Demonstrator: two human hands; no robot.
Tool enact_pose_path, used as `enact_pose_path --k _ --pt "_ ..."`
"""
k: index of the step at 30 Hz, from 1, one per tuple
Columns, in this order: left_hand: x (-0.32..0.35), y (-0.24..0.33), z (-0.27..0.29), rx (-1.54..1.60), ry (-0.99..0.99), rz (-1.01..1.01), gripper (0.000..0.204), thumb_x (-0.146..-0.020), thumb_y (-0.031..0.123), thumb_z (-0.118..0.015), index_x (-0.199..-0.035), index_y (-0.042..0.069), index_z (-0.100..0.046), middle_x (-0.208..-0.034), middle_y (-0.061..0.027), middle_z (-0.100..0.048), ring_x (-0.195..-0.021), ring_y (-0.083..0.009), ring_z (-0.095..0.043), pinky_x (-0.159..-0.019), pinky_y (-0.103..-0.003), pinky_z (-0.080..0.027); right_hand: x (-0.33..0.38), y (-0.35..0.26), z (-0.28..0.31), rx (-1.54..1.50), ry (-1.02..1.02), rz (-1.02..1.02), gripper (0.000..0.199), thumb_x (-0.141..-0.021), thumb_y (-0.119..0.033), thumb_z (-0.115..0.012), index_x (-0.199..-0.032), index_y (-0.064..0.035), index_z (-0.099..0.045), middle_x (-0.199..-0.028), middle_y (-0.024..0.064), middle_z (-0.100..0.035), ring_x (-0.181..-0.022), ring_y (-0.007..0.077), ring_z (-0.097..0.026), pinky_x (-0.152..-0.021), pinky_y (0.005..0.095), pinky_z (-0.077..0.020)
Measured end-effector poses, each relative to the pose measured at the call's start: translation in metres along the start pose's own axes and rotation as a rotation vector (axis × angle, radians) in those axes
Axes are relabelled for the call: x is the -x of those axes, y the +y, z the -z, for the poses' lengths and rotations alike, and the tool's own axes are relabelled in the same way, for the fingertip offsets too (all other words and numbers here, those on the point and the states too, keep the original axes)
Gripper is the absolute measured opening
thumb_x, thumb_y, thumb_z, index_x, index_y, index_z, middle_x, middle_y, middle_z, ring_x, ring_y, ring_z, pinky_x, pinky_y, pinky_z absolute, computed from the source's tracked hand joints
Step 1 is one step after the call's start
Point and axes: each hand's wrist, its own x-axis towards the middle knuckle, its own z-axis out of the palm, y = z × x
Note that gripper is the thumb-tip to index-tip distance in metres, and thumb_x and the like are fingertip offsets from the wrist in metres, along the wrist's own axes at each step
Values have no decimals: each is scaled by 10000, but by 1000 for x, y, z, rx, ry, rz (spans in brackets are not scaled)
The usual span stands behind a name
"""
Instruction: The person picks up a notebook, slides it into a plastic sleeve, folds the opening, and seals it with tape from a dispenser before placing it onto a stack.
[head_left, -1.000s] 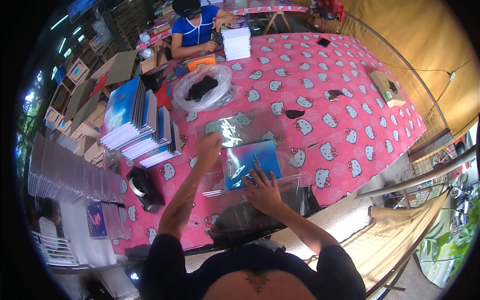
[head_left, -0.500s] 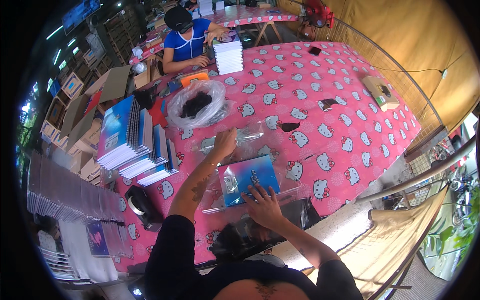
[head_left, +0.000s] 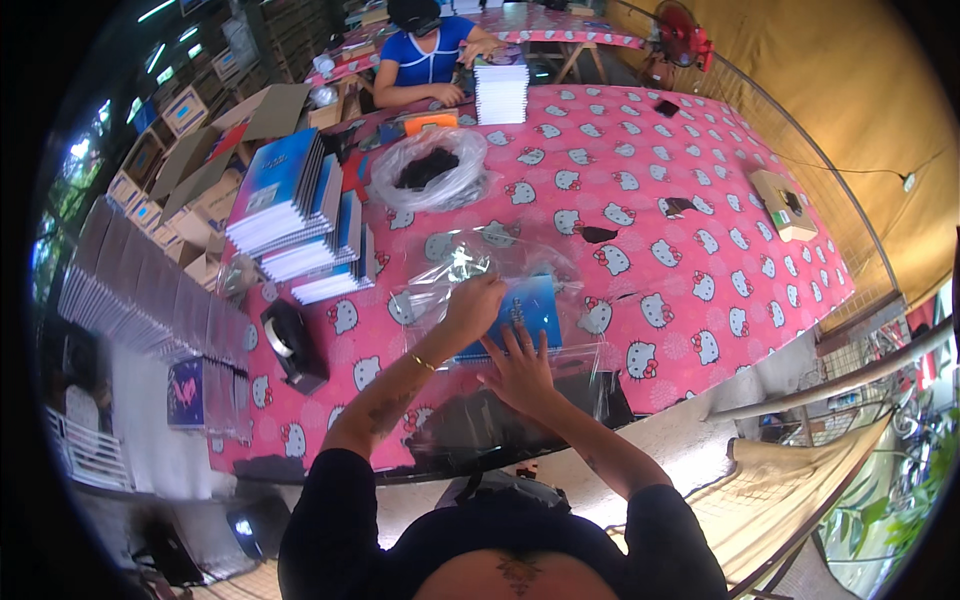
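A blue spiral notebook [head_left: 537, 296] lies on the table in front of me, with clear plastic film around it. My right hand [head_left: 522, 370] rests on the notebook's near part, fingers spread. Over the notebook's left side, my left hand [head_left: 474, 308] is closed, its fingertips pinching the clear plastic bag [head_left: 455, 262]. The film is crumpled and shiny beyond that hand. Whether the notebook is fully inside the plastic cannot be made out. My right hand hides part of the cover.
Stacked blue notebooks [head_left: 290, 205] stand at the left, by a black tape dispenser [head_left: 293, 345]. Beyond them is a plastic bag with black contents [head_left: 428, 168]. Wrapped notebooks [head_left: 150, 285] line the left edge. Across the table, a person in blue [head_left: 425, 65] touches a notebook stack [head_left: 500, 95].
My left hand has come back toward me with the plastic, now over the notebook's left side. My right hand stays on the cover. The whole view has shifted slightly.
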Motion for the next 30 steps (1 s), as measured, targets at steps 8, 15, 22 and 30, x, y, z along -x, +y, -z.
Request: enact_pose_path --k 8,15,22,30 --pt "56 50 -44 5 65 278 277 -890 104 -559 -1124 -5 -659 -1132 -181 -681 -1037 -345 -656 -868 -433 -545 6 6 -25 168 -22 65 678 -823 -494 -667 -1378 -127 -536 -1474 227 -399 -1372 443 -357 -968 785 -252" --pt "60 55 -10 185 -121 434 311 -868 89 -548 -1138 -39 -635 -1194 -204 -637 -1124 -355 -604 -947 -424 -501 -49 52 31 -601 -102 -76 409 -822 -307 -643 -1148 -62 -649 -1114 166 -674 -1094 363 -614 -948 591 -421" --pt "64 56 -40 -238 7 97 394 -836 51 -548 -1212 -64 -573 -1226 -216 -602 -1184 -347 -570 -1047 -422 -440 -123 89 9 -100 -455 235 395 -889 -330 -568 -1188 -76 -614 -1272 151 -539 -1221 350 -499 -973 626 -395" --pt "67 55 -48 -172 7 166 377 -816 49 -550 -1177 -58 -563 -1233 -221 -587 -1199 -348 -545 -1035 -415 -429 -34 80 58 229 -257 197 704 -898 -502 -566 -1405 -28 -450 -1499 160 -386 -1407 345 -341 -1064 611 -338"
